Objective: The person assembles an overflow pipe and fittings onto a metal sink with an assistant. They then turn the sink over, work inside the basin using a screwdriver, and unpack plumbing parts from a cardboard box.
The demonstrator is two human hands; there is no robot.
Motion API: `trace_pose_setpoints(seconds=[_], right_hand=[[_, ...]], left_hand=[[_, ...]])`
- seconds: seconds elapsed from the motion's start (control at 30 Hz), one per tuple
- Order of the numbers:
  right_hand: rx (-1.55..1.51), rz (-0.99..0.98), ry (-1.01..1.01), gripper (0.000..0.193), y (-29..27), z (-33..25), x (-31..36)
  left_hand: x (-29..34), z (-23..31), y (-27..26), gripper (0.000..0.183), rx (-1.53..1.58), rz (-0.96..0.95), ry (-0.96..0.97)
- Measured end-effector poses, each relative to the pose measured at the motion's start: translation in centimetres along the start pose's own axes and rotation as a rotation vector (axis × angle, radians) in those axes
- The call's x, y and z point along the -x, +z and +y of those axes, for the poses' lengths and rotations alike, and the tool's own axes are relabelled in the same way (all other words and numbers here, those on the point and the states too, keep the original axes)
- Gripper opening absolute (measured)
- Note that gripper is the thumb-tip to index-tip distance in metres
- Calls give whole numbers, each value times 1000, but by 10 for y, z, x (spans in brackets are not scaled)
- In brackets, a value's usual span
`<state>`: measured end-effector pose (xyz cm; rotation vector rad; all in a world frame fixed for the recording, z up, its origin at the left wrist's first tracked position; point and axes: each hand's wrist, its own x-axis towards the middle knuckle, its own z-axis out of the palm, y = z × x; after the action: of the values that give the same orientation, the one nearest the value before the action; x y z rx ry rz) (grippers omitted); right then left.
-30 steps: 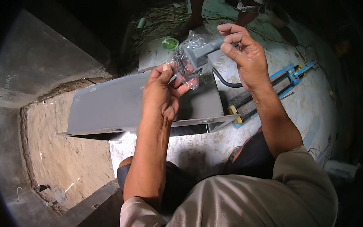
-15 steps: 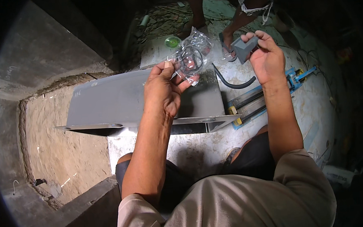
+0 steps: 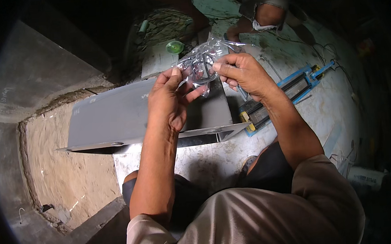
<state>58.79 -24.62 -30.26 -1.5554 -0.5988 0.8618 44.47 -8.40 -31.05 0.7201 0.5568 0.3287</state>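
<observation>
My left hand (image 3: 169,96) grips a clear plastic bag (image 3: 211,47) at its left side, thumb on top and fingers spread below it. Dark, thin ring-shaped parts (image 3: 201,70) show through the plastic. My right hand (image 3: 246,74) closes on the bag's right side, thumb and forefinger pinched together. A grey piece (image 3: 243,93) shows under the right fingers, mostly hidden by them. Below both hands lies a large grey box-shaped metal basin (image 3: 114,113), flat face up, with a flanged rim toward me.
At the right lies a blue manual tile cutter (image 3: 287,89) on the pale floor. A green round container (image 3: 175,47) sits beyond the basin, near rubble. Another person's legs (image 3: 272,16) are at the far side. Low concrete walls (image 3: 36,73) stand on the left.
My right hand has come left and down to the bag, its fingers now pinching the plastic. The grey piece it held up has turned and is mostly covered. The other person's legs have shifted.
</observation>
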Motion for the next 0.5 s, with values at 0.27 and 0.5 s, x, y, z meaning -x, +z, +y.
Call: trace_pose_setpoints(seconds=[0.27, 0.5], right_hand=[[355, 139, 91, 19, -64, 47, -33], [388, 500, 476, 20, -191, 234, -92]], left_hand=[[8, 11, -17, 31, -129, 94, 150], [9, 11, -21, 23, -180, 44, 187]])
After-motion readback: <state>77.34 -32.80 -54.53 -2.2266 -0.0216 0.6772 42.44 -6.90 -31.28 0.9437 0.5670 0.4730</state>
